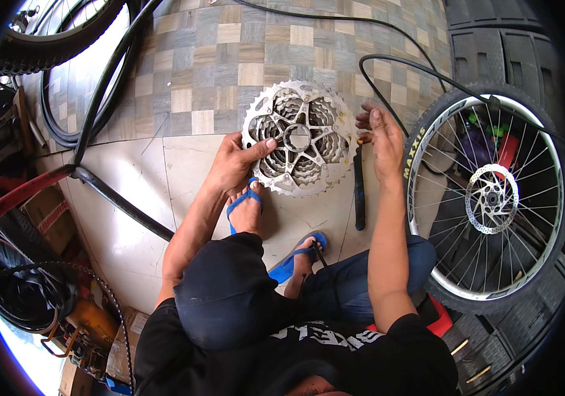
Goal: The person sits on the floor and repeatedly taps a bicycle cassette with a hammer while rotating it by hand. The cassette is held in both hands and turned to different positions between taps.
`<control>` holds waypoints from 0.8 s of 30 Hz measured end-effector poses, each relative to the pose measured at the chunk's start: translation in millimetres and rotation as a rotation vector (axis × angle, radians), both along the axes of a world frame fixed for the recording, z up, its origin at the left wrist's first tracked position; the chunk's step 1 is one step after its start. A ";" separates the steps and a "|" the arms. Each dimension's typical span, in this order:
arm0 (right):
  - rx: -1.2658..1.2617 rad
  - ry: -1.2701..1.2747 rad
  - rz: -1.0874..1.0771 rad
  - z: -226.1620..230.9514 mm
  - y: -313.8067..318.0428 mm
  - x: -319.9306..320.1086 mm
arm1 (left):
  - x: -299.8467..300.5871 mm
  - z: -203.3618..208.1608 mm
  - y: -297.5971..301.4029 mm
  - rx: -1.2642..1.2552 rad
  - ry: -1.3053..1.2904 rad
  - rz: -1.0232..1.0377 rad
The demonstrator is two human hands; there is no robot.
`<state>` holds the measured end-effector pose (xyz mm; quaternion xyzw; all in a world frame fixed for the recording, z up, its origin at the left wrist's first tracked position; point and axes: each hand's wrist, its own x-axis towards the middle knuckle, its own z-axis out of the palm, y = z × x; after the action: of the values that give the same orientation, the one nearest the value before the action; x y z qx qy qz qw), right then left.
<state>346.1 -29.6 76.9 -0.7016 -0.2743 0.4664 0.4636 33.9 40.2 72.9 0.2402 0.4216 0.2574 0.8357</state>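
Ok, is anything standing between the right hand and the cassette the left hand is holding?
Nothing visible stands between the open right hand and the cassette; a narrow gap shows. A black-handled tool lies alongside, lower in the picture. The left hand grips the opposite edge.

The floor (187, 165) has two surfaces: plain pale tiles nearer the person and a checkered section of grey, brown and beige squares beyond. A black-handled tool (359, 198) lies lengthwise on the pale tiles. Blue sandals (285, 268) rest there. A black cable (335, 18) crosses the checkered section.
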 end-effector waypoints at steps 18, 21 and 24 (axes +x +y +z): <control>0.066 0.631 -0.014 -55.4 -21.4 -57.3 | 3.2 -69.7 -11.8 -0.104 0.047 0.023; -0.149 0.547 -0.093 -67.0 -35.4 -68.9 | 16.3 -85.7 -30.0 -0.048 0.105 0.035; -0.119 0.569 -0.078 -73.2 -41.0 -80.0 | 23.4 -100.3 -31.9 -0.013 0.229 0.078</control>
<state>266.1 -70.6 3.6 -0.5789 -0.0782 0.6414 0.4974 57.3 8.3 -27.5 0.2458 0.5251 0.2580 0.7729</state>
